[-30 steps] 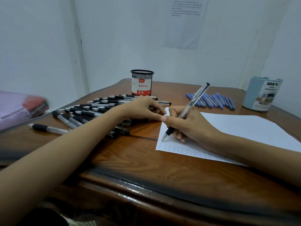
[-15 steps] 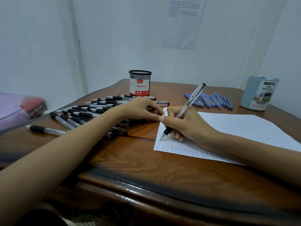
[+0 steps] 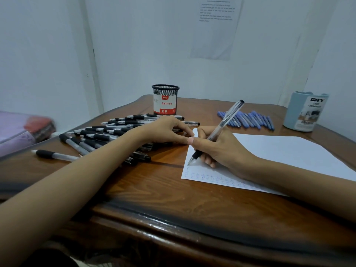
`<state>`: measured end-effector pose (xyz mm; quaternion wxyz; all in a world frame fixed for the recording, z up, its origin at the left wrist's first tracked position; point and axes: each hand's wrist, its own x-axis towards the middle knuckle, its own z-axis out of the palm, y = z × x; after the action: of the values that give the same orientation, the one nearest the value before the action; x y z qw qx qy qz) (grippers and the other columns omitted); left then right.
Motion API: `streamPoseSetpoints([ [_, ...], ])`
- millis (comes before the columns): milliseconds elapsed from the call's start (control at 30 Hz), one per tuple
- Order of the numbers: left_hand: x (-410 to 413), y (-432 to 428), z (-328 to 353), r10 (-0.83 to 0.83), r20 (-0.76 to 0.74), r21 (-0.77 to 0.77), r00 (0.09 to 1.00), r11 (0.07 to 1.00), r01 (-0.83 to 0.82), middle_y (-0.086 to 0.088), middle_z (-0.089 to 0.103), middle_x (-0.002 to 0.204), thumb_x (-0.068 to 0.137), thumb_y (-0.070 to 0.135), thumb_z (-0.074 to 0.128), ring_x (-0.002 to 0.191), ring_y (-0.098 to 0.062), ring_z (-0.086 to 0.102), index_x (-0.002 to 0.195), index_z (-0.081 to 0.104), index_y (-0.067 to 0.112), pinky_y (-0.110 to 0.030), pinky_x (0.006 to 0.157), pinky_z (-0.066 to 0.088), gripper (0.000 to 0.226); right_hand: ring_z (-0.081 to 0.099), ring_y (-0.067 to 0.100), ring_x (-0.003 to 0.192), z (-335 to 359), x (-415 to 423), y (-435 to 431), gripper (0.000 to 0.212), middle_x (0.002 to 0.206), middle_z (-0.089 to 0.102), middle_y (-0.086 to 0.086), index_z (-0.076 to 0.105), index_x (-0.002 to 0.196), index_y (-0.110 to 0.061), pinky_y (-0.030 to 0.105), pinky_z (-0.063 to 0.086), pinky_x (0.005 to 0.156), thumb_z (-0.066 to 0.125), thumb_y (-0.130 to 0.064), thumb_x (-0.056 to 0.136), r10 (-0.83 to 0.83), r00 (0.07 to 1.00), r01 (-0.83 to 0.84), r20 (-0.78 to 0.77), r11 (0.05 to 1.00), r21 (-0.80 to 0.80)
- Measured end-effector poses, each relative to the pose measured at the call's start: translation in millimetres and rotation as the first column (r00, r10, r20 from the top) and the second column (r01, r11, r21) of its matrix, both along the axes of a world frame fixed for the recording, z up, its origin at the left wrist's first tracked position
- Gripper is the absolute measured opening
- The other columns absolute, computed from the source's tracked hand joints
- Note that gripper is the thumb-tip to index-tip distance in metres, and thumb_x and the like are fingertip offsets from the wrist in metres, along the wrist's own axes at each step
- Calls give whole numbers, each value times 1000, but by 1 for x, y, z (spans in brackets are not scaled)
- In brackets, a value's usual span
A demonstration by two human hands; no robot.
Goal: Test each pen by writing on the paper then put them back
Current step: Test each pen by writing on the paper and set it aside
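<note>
The right hand [image 3: 217, 149] grips a clear ballpoint pen [image 3: 221, 126] in a writing hold. Thumb and fingers are closed around its black grip section, and the barrel leans up and away toward the back of the table. The pen's tip touches the white paper [image 3: 279, 151] near its left edge, just above rows of small ink marks [image 3: 212, 179] that run along the near edge. The paper lies flat on the right part of the wooden table [image 3: 154, 199].

The left hand [image 3: 165, 130] lies over a pile of black-grip pens [image 3: 107, 134]. Its fingers are curved and its fingertips reach the far left corner of the paper, beside the right thumb. Whether it pinches the sheet or only touches it, I cannot tell.

One more pen [image 3: 54, 155] lies alone to the left of the pile. Behind the pile stands a black mesh pen holder [image 3: 165, 100] labelled "Ball Pens". A row of blue pens [image 3: 248, 119] lies beyond the paper, and a light blue desk organizer [image 3: 306, 111] stands at the far right corner. A printed sheet [image 3: 217, 27] hangs on the wall.
</note>
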<state>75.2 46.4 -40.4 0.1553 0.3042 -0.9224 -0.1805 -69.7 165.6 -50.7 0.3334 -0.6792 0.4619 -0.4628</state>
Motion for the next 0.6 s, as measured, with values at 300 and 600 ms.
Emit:
streamPoseSetpoints([
  [300,0,1,0,10,8,3,1000,1000,-10,13,56,109,83,33,62,109,-8,51,113,64,22,-29,98,42,32,44,5,34,-1,-1,-1,38,39,48,-4,42,57,-12,13,37,36,58,-11,91,-19,1000,18,-22,999,-30],
  [600,0,3,0,8,-13,18,1000,1000,-8,13,58,106,83,32,62,104,-6,52,111,65,22,-25,95,42,31,43,8,36,-2,-2,-3,39,40,48,-4,42,56,-13,15,37,37,59,-12,90,-49,997,44,-56,996,-78],
])
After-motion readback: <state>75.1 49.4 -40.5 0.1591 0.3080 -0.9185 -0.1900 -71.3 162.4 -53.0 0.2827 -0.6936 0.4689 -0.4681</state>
